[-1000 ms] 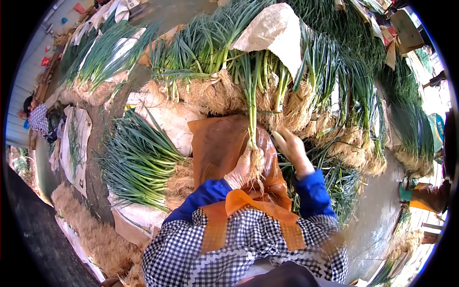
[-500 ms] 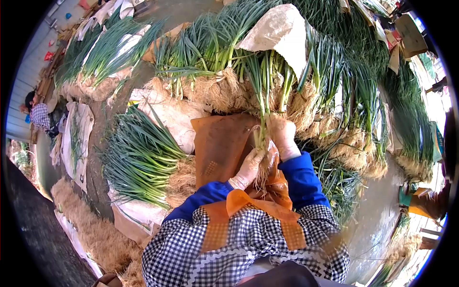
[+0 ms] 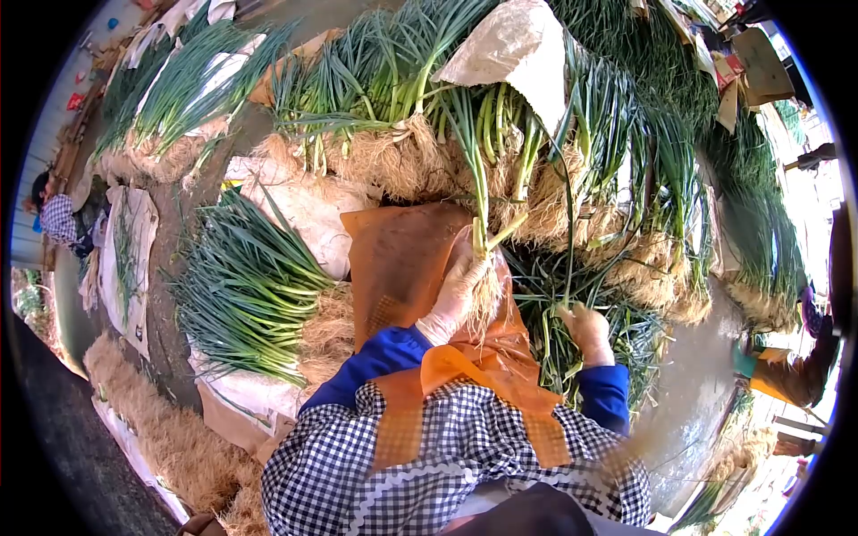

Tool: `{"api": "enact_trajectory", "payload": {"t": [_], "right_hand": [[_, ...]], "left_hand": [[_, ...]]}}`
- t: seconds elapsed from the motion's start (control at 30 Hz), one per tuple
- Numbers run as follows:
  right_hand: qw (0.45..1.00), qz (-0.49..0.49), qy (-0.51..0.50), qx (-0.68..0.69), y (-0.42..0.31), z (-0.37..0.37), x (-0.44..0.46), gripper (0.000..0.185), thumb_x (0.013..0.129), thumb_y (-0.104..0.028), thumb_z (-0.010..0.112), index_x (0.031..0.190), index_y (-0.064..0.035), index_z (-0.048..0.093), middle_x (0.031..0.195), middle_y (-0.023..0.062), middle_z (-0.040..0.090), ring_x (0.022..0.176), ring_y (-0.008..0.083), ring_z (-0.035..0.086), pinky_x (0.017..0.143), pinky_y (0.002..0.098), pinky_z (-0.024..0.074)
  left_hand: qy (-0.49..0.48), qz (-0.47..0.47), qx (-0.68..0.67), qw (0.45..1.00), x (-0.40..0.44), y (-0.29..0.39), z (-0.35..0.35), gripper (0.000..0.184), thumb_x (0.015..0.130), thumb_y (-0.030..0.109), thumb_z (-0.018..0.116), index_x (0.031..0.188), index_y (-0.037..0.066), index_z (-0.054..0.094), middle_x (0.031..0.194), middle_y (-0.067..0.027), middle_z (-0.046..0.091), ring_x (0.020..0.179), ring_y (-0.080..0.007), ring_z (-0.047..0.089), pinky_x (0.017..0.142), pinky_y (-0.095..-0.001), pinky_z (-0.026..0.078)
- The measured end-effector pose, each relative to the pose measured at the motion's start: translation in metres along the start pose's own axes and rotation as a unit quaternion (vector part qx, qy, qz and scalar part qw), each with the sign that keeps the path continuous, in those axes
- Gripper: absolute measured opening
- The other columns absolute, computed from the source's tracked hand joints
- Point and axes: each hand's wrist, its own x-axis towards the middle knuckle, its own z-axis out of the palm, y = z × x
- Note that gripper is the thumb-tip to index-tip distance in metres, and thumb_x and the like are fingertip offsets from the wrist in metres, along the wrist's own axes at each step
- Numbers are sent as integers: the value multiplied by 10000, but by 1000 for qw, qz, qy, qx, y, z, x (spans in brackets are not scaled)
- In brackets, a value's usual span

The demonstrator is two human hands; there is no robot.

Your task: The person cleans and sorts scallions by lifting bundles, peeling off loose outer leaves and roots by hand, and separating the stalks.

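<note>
My left hand (image 3: pixel 454 299) is closed around the root end of a few green onions (image 3: pixel 479 183), above my orange apron (image 3: pixel 407 268). Their pale stringy roots hang below the fingers, and one short stalk sticks out to the right. My right hand (image 3: pixel 587 332) is out to the right, pinching the lower end of a long dark green onion leaf (image 3: pixel 569 241) that rises away from it. Under that hand lies a heap of loose green leaves (image 3: pixel 541 344).
On the left a stack of green onions (image 3: pixel 255 290) lies on pale sacking. Rows of rooted onions (image 3: pixel 393 161) stretch across the far side, partly covered by a cloth sack (image 3: pixel 509 45). Another person (image 3: pixel 61 219) crouches far left; someone's sleeve (image 3: pixel 786 380) shows at right.
My right hand has left the onion stems and moved right and toward me, with a long leaf now in its fingers. My left hand still grips the onions, slightly further left.
</note>
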Motion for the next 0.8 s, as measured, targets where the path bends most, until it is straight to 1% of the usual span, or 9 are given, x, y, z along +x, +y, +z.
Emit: {"api": "enact_trajectory", "payload": {"t": [0.1,0.23,0.3,0.37,0.47,0.53,0.63,0.7,0.8], "right_hand": [[899,-105,242,348,-102,-52,23,357,877,-397,550,965,-52,571,850,94,674,776,267,647,668,373,486],[778,-84,-66,619,-154,-37,70,341,892,-372,532,903,-38,597,815,101,664,713,250,637,636,368,484],[956,-187,192,119,-164,-35,63,231,924,-239,471,860,-70,614,711,117,611,515,233,562,476,330,440],[910,-274,221,218,-154,-28,51,178,906,-179,475,858,-82,616,676,103,588,528,223,560,455,308,428],[878,-226,323,-272,-91,6,25,151,903,-184,506,965,-107,620,789,-10,619,648,110,582,558,243,430],[932,-122,138,311,-48,12,15,276,876,-339,544,879,-77,631,711,50,644,648,190,626,583,298,475],[994,-42,-26,-102,-34,-18,16,273,846,-392,586,846,-121,618,739,91,657,541,195,590,473,324,457],[968,-75,172,163,-87,-52,24,346,789,-407,658,757,-67,600,591,85,598,514,225,582,514,327,484],[974,-153,145,83,-159,-85,34,498,759,-583,596,664,-94,607,549,94,581,513,251,595,515,338,482]], "left_hand": [[14,-20,69,997,-3,-6,-3,180,919,134,520,1070,38,535,931,-23,581,805,-109,570,743,-243,500],[-3,-12,149,989,-10,-11,-2,249,922,139,509,1142,23,503,1056,-84,589,986,-165,572,869,-283,474],[51,-37,29,998,-8,-9,-7,259,915,142,519,1140,15,508,1053,-81,583,960,-163,576,849,-288,482],[41,-38,-1,998,-11,-4,-6,291,910,149,531,1165,11,501,1051,-80,579,942,-156,578,829,-293,490],[121,50,48,990,-15,7,38,238,891,141,567,1095,28,518,896,-47,579,811,-121,578,742,-260,505],[93,124,169,973,2,10,-3,180,866,114,595,1013,42,519,814,-13,559,669,-78,540,594,-206,465],[184,233,476,828,7,-8,-11,227,821,124,636,985,42,501,767,10,553,622,-51,509,553,-192,429],[204,288,652,671,1,-15,-13,317,768,218,695,941,40,498,742,-76,619,654,-196,608,607,-310,480],[162,256,636,710,-3,-18,-12,359,742,276,718,947,73,506,805,-121,646,732,-293,637,610,-362,494]]}}
